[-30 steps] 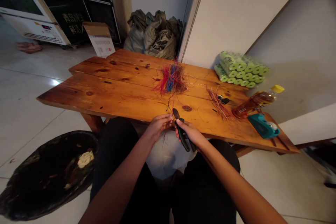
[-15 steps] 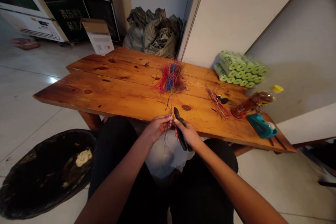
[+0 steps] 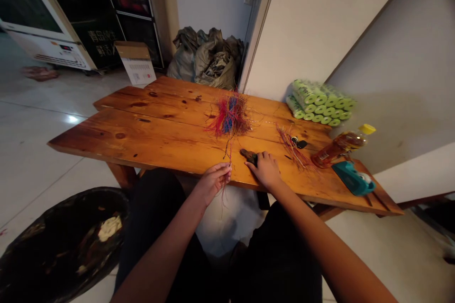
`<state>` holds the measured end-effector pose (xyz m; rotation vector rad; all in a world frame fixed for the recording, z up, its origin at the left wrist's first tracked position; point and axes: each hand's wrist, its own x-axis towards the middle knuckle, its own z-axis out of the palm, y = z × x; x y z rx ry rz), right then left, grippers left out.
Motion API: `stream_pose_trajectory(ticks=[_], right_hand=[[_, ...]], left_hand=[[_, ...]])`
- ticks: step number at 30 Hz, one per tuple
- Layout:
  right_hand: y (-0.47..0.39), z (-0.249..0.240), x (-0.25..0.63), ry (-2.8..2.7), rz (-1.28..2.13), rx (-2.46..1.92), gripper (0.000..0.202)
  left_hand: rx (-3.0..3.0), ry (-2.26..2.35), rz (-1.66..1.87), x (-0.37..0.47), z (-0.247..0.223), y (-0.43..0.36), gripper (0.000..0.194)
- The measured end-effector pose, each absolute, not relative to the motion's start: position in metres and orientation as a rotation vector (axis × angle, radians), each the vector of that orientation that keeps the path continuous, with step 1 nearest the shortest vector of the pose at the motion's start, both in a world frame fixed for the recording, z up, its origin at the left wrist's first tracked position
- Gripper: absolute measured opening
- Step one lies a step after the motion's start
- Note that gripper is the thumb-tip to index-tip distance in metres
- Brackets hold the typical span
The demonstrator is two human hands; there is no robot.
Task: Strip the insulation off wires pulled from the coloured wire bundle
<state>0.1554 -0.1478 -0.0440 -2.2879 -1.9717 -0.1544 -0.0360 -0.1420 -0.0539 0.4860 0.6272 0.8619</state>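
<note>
My left hand [image 3: 215, 179] is pinched around thin reddish wires [image 3: 223, 194] at the table's front edge; their loose ends hang below my fingers. Lying on the wooden table [image 3: 159, 144], the dark-handled pliers [image 3: 248, 155] are partly covered by my right hand [image 3: 266, 168], whose fingers curl over the handles. Beyond both hands sits a bundle of red, blue and brown wires [image 3: 231, 116]. A smaller pile of reddish wires [image 3: 293, 149] lies right of my right hand, beside black keys [image 3: 301, 143].
A bottle with a yellow cap [image 3: 343, 147] and a teal tape dispenser [image 3: 351, 178] stand at the right. Green-white rolls [image 3: 320, 104] are stacked by the wall. A black-lined bin [image 3: 64, 246] is at lower left, and grey sacks [image 3: 209, 59] lie behind the table.
My right hand has moved right and away from my left hand, bringing the pliers down onto the table. My left hand still pinches the wires. The camera view has shifted slightly.
</note>
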Motion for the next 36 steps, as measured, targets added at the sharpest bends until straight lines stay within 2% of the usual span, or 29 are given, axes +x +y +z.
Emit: stream_pose_trajectory(ticks=[4, 6, 8, 11, 13, 15, 18, 22, 24, 26, 29, 32, 36], right_hand=[[-0.146, -0.043, 0.15, -1.924, -0.192, -2.266, 0.048], [-0.152, -0.04, 0.14, -1.897, -0.129, -2.098, 0.044], [-0.164, -0.039, 0.127, -1.848, 0.158, -1.827, 0.035], [-0.184, -0.044, 0.105, -1.558, 0.828, -1.497, 0.031], [-0.194, -0.048, 0.095, -1.221, 1.072, -1.399, 0.03], [-0.201, -0.049, 0.088, -1.017, 1.152, -1.34, 0.03], [-0.207, -0.044, 0.087, -0.96, 1.143, -1.298, 0.026], [-0.21, -0.028, 0.116, -0.973, 1.089, -1.379, 0.033], [-0.206, -0.015, 0.149, -1.063, 0.866, -1.532, 0.04], [-0.197, 0.002, 0.191, -1.14, 0.448, -1.816, 0.049], [-0.175, 0.025, 0.254, -1.096, 0.227, -2.003, 0.053], [-0.152, 0.035, 0.297, -1.102, 0.114, -2.212, 0.042], [-0.127, 0.024, 0.318, -1.179, 0.138, -2.464, 0.031]], left_hand=[[0.498, 0.651, 0.899, -0.035, -0.054, -0.144, 0.015], [0.508, 0.646, 0.917, -0.035, -0.054, -0.145, 0.019], [0.525, 0.652, 0.933, -0.033, -0.052, -0.147, 0.024], [0.571, 0.679, 0.951, -0.03, -0.05, -0.151, 0.033], [0.63, 0.696, 0.957, -0.026, -0.049, -0.156, 0.034], [0.688, 0.704, 0.947, -0.022, -0.049, -0.162, 0.033], [0.738, 0.687, 0.917, -0.017, -0.048, -0.173, 0.028], [0.88, 0.67, 0.832, -0.016, -0.05, -0.184, 0.023], [0.982, 0.682, 0.772, -0.018, -0.053, -0.186, 0.023], [1.055, 0.692, 0.746, -0.019, -0.057, -0.186, 0.024], [1.105, 0.715, 0.737, -0.017, -0.063, -0.186, 0.025], [1.146, 0.727, 0.723, -0.016, -0.068, -0.186, 0.028], [1.2, 0.721, 0.709, -0.019, -0.072, -0.184, 0.027]])
